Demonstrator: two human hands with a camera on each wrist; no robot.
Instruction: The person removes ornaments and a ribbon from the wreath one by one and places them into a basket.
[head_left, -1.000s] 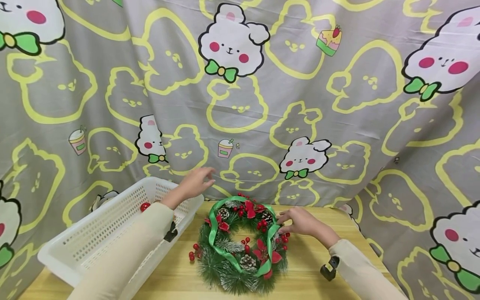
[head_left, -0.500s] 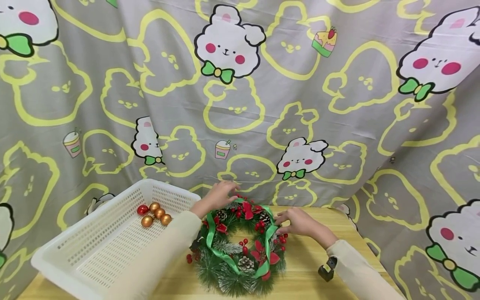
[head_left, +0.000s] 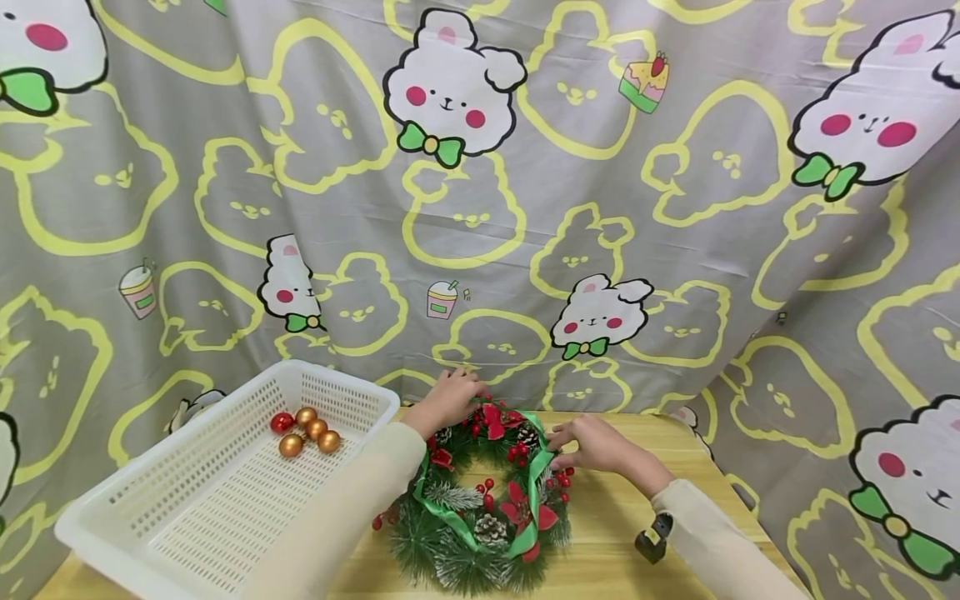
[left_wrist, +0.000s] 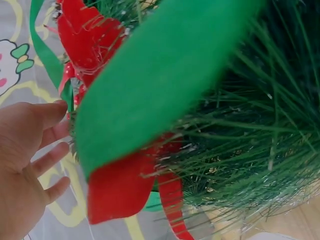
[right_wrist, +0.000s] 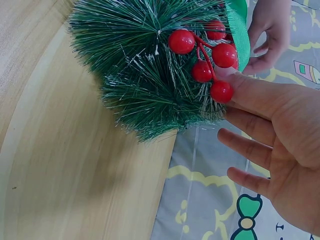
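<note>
A green Christmas wreath [head_left: 450, 557] lies on the wooden table, dressed with red flowers, berries and pinecones. A shiny green ribbon [head_left: 534, 492] loops over it. My left hand [head_left: 453, 396] is at the wreath's far left edge. In the left wrist view its thumb tip touches the ribbon [left_wrist: 47, 55]; the index fingertip is hidden, so a grip cannot be made out. At the far right edge, my right hand [head_left: 596, 443] pinches the ribbon between thumb and index finger. Its other fingers stay loosely spread, beside a sprig of red berries [right_wrist: 201, 71].
A white perforated basket [head_left: 101, 500] stands left of the wreath, partly behind the left sleeve. Inside lie several gold balls [head_left: 291, 446] and a red ball [head_left: 282, 422]. A patterned grey curtain [head_left: 465, 333] hangs just behind the table [head_left: 607, 533].
My left hand has moved right from above the basket to the wreath's far left edge, uncovering the balls. The right hand stays at the ribbon. The head view has shifted slightly.
</note>
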